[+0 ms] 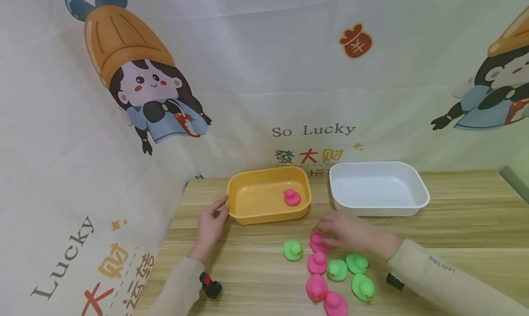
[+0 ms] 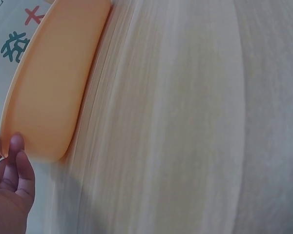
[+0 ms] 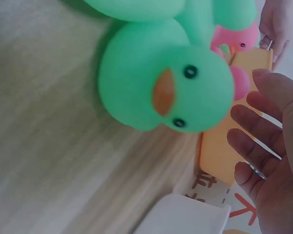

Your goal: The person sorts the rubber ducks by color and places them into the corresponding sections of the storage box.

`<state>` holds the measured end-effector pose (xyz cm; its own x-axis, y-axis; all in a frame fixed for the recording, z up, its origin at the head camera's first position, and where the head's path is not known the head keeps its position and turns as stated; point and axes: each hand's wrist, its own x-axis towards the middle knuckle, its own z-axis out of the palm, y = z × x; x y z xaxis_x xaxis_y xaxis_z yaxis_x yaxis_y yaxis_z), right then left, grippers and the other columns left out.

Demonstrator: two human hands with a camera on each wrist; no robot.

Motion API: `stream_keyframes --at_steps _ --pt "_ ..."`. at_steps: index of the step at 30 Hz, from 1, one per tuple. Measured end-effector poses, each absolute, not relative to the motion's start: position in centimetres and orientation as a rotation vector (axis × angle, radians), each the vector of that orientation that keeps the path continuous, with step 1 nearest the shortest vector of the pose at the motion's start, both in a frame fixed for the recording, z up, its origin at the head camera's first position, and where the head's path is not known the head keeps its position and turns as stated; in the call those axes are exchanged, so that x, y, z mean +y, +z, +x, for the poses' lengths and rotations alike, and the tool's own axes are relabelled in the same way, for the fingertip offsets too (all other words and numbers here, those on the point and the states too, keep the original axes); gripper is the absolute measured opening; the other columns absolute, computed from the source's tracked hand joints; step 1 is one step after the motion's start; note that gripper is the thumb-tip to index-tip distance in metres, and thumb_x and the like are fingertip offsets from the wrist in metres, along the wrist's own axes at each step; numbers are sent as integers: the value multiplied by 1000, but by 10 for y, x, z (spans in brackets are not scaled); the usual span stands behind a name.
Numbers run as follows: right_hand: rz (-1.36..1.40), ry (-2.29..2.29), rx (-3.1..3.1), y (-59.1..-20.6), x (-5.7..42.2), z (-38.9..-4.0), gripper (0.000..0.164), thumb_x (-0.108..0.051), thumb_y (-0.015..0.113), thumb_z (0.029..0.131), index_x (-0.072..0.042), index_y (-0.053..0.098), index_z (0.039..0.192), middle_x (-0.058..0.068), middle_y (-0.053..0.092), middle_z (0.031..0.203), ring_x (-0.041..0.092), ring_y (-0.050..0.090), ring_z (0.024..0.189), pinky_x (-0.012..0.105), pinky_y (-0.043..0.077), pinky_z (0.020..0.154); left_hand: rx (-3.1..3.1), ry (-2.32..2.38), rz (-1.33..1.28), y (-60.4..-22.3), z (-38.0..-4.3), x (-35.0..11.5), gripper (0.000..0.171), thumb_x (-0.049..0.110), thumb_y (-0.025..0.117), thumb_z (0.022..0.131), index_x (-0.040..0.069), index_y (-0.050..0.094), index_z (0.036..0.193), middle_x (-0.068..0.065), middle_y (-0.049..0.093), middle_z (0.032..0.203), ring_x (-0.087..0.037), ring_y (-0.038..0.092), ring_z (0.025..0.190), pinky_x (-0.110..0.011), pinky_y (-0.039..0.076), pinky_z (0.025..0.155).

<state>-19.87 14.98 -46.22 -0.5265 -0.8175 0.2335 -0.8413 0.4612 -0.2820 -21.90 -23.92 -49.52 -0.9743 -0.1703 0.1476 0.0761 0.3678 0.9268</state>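
Counter (image 1: 256, 265), pale and wood-grained, lies beneath a person's two arms in beige sleeves (image 1: 177, 288). The left hand (image 1: 211, 224) pinches the left end of a yellow-orange plastic tray (image 1: 256, 196), thumb and fingers closed on its rim. A pink toy duck (image 1: 292, 198) sits inside that tray, towards the right end.

The right hand (image 1: 351, 231) is at the farthest pink duck (image 1: 318, 246) of a rough line on the counter, nearer the person than the trays. Its thumb and fingers are parted and only gently bent; whether they touch the duck cannot be told. The line runs towards the person through a second pink duck (image 1: 317, 263), a third pink duck (image 1: 316, 286) and a nearest pink duck (image 1: 335, 303), which the lower edge of the head view cuts off.

A lone green duck (image 1: 293, 251) stands left of the line. To the right are an inner green duck (image 1: 337, 270) just beside the line, an outer green duck (image 1: 357, 263) and a lower green duck (image 1: 363, 287).

A white plastic tray (image 1: 380, 189) stands apart, right of the yellow-orange one, before a cloth backdrop (image 1: 248, 77) printed with cartoon figures and "So Lucky".
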Motion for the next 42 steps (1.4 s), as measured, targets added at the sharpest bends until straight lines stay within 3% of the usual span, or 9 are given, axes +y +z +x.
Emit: stream_keyframes --at_steps 11,18,24,34,42 --pt "1491 607 -2646 -476 149 -201 20 -22 75 97 -12 75 114 -6 70 101 10 63 94 31 57 86 -2421 -1659 104 -495 -219 -240 37 2 61 103 -6 61 139 -28 65 133 -11 69 76 -11 51 67" --pt "1479 639 -2690 -475 148 -202 18 -21 73 98 -13 74 114 -5 71 104 12 64 97 34 57 89 -2412 -1640 103 -497 -220 -240 36 2 62 103 -7 62 138 -30 70 117 -10 68 73 -12 52 67" --pt "1489 657 -2699 -472 148 -204 15 -20 74 98 -14 75 112 -4 72 105 14 65 99 36 57 90 -2397 -1652 107 -497 -219 -239 35 2 61 103 -7 62 137 -30 71 113 -11 69 72 -12 53 67" --pt "1450 635 -2755 -457 149 -212 13 -21 72 99 -14 75 110 -8 70 99 10 63 94 33 57 85 -2407 -1676 122 -497 -221 -242 37 2 61 103 -6 61 140 -29 67 128 -9 69 74 -12 53 69" --pt "1472 567 -2719 -439 146 -219 10 -22 75 97 -16 74 105 -11 68 92 10 61 88 33 56 82 -2423 -1673 129 -496 -221 -241 37 2 61 103 -5 61 140 -29 69 124 -7 69 74 -11 53 69"
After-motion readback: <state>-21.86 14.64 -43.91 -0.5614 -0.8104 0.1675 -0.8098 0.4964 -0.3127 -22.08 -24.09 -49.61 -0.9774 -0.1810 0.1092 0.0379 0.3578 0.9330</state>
